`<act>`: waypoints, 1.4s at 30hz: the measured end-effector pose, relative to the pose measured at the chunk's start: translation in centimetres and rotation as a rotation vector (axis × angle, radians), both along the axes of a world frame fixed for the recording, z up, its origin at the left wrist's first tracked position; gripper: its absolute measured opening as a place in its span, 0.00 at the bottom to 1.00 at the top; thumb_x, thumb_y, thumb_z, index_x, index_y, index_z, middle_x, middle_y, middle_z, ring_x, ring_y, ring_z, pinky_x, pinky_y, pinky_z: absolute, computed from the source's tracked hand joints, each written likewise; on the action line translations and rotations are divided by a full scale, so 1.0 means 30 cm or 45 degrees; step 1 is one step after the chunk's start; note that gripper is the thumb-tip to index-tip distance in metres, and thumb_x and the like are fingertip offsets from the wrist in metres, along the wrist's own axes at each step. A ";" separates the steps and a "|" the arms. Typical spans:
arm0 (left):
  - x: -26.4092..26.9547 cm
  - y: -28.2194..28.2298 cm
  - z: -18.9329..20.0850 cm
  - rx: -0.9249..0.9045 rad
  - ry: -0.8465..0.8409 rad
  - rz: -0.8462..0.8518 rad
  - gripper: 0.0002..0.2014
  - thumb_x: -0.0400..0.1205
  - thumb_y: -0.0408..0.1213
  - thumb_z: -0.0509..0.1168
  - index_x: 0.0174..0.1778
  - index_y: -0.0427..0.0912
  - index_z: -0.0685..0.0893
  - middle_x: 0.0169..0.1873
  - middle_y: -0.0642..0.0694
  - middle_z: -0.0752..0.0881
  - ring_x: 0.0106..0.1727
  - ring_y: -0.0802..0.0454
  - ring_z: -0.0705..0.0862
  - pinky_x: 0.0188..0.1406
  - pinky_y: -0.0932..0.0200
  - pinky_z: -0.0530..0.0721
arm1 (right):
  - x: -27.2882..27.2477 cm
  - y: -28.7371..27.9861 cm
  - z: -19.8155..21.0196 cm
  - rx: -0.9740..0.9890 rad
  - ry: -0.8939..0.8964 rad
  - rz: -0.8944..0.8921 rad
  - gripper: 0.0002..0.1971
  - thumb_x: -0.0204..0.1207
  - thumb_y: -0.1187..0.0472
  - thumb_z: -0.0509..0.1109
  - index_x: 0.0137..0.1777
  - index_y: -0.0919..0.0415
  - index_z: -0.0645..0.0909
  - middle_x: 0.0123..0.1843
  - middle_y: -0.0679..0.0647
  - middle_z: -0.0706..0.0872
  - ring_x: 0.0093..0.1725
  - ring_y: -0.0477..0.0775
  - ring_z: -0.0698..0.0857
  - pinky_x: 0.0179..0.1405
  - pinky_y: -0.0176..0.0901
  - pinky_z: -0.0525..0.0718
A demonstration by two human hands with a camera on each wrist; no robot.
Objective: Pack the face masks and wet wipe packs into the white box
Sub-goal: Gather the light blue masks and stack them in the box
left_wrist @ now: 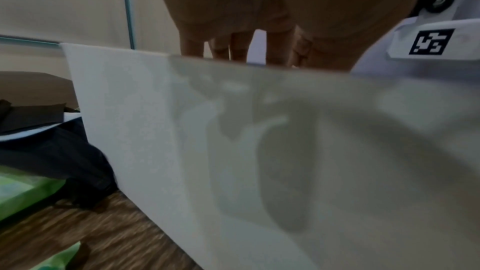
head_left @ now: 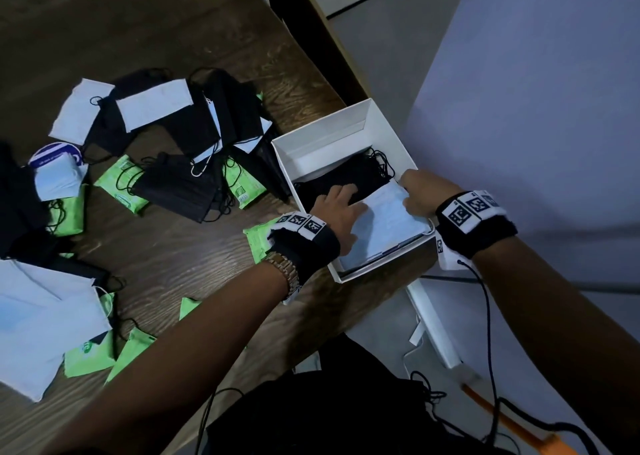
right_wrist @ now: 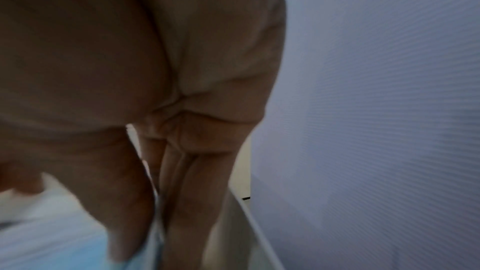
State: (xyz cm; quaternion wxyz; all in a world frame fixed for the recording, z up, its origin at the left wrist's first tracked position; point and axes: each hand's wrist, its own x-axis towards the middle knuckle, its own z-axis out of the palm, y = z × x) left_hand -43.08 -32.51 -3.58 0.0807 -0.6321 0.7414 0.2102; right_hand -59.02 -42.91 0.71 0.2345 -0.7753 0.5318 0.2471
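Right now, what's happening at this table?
A person is packing the white box at the table edge. Both hands are inside it: the left hand lies flat on a stack of light blue masks, and the right hand steadies the stack's far side. Black masks already lie deeper in the box. More masks and green wipe packs are scattered on the wooden table, unpacked.

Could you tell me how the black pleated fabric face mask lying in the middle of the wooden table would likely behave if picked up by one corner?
The black pleated fabric face mask would probably droop and fold, since it lies thin and flat. It looks very light for its size. Its thin black ear loops trail loose over the neighbouring green wet wipe pack, so they may snag it.
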 end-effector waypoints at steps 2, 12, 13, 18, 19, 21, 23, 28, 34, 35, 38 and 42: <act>-0.013 -0.001 -0.016 0.061 -0.056 -0.044 0.36 0.76 0.52 0.71 0.79 0.53 0.66 0.83 0.41 0.49 0.83 0.39 0.50 0.78 0.40 0.61 | 0.009 0.016 -0.009 -0.043 0.013 0.043 0.10 0.79 0.72 0.66 0.59 0.67 0.77 0.58 0.67 0.81 0.55 0.66 0.83 0.51 0.48 0.81; -0.033 -0.004 -0.064 0.296 -0.070 -0.072 0.37 0.76 0.53 0.71 0.80 0.55 0.64 0.83 0.43 0.47 0.82 0.39 0.54 0.77 0.39 0.64 | -0.011 0.040 0.013 -0.323 -0.118 0.047 0.12 0.76 0.65 0.75 0.57 0.67 0.81 0.55 0.66 0.85 0.53 0.68 0.86 0.49 0.50 0.82; -0.029 -0.007 -0.060 0.281 -0.063 -0.071 0.36 0.76 0.53 0.70 0.80 0.55 0.65 0.84 0.43 0.47 0.82 0.40 0.53 0.78 0.40 0.63 | -0.007 0.041 0.029 -0.375 -0.171 0.060 0.11 0.77 0.65 0.75 0.56 0.66 0.82 0.54 0.65 0.86 0.52 0.68 0.86 0.50 0.51 0.83; -0.035 -0.008 -0.035 0.077 -0.002 0.071 0.37 0.76 0.50 0.70 0.80 0.49 0.64 0.84 0.41 0.51 0.83 0.40 0.54 0.78 0.41 0.61 | 0.015 0.081 0.039 -0.083 -0.004 0.274 0.10 0.71 0.62 0.80 0.52 0.55 0.86 0.58 0.58 0.85 0.52 0.62 0.87 0.56 0.52 0.86; -0.039 -0.007 -0.035 0.092 -0.016 0.079 0.37 0.76 0.50 0.70 0.80 0.47 0.64 0.83 0.41 0.52 0.83 0.40 0.54 0.78 0.41 0.62 | 0.018 0.087 0.031 -0.034 0.067 0.313 0.11 0.70 0.62 0.80 0.51 0.55 0.86 0.58 0.57 0.85 0.53 0.62 0.87 0.56 0.52 0.86; -0.046 -0.002 -0.040 0.157 -0.044 0.056 0.36 0.76 0.50 0.70 0.79 0.44 0.67 0.82 0.41 0.56 0.81 0.41 0.58 0.76 0.42 0.65 | 0.023 0.095 0.013 0.039 0.126 0.353 0.13 0.69 0.60 0.82 0.52 0.55 0.87 0.60 0.56 0.85 0.54 0.60 0.87 0.56 0.50 0.86; -0.049 0.005 -0.051 0.194 -0.039 0.019 0.34 0.77 0.51 0.69 0.77 0.43 0.69 0.79 0.42 0.60 0.78 0.41 0.63 0.74 0.43 0.69 | 0.021 0.098 -0.013 0.089 0.113 0.361 0.17 0.68 0.60 0.83 0.57 0.54 0.85 0.63 0.55 0.84 0.59 0.59 0.86 0.60 0.50 0.85; -0.008 -0.008 -0.026 0.182 0.061 0.017 0.26 0.79 0.49 0.68 0.73 0.47 0.75 0.77 0.44 0.65 0.75 0.41 0.68 0.70 0.43 0.72 | 0.001 0.085 -0.015 0.087 0.072 0.365 0.12 0.68 0.62 0.81 0.50 0.51 0.87 0.57 0.53 0.84 0.52 0.57 0.86 0.52 0.45 0.83; 0.090 0.039 0.011 -0.060 0.343 0.112 0.21 0.79 0.45 0.68 0.68 0.47 0.81 0.74 0.43 0.73 0.71 0.41 0.73 0.68 0.44 0.74 | 0.050 0.102 0.021 0.255 0.306 0.487 0.13 0.75 0.61 0.69 0.29 0.57 0.75 0.37 0.54 0.82 0.39 0.58 0.82 0.42 0.46 0.83; 0.110 0.055 0.019 -0.118 0.397 0.128 0.19 0.78 0.44 0.69 0.65 0.46 0.83 0.73 0.42 0.75 0.70 0.41 0.75 0.67 0.43 0.75 | 0.068 0.093 0.033 0.249 0.298 0.469 0.13 0.75 0.63 0.68 0.28 0.58 0.76 0.34 0.54 0.83 0.37 0.57 0.82 0.42 0.47 0.85; 0.189 0.121 0.042 -0.309 0.547 0.232 0.17 0.76 0.41 0.71 0.61 0.42 0.86 0.67 0.39 0.81 0.66 0.38 0.79 0.64 0.44 0.78 | 0.168 0.082 0.097 0.151 0.185 0.473 0.10 0.74 0.63 0.68 0.32 0.60 0.85 0.35 0.54 0.88 0.39 0.57 0.86 0.45 0.49 0.88; 0.355 0.237 0.063 -0.443 0.664 0.474 0.17 0.74 0.42 0.69 0.57 0.40 0.87 0.60 0.41 0.85 0.60 0.40 0.83 0.60 0.50 0.80 | 0.420 0.181 0.182 -0.076 -0.117 0.646 0.07 0.75 0.55 0.70 0.42 0.50 0.90 0.43 0.52 0.89 0.45 0.57 0.86 0.42 0.46 0.82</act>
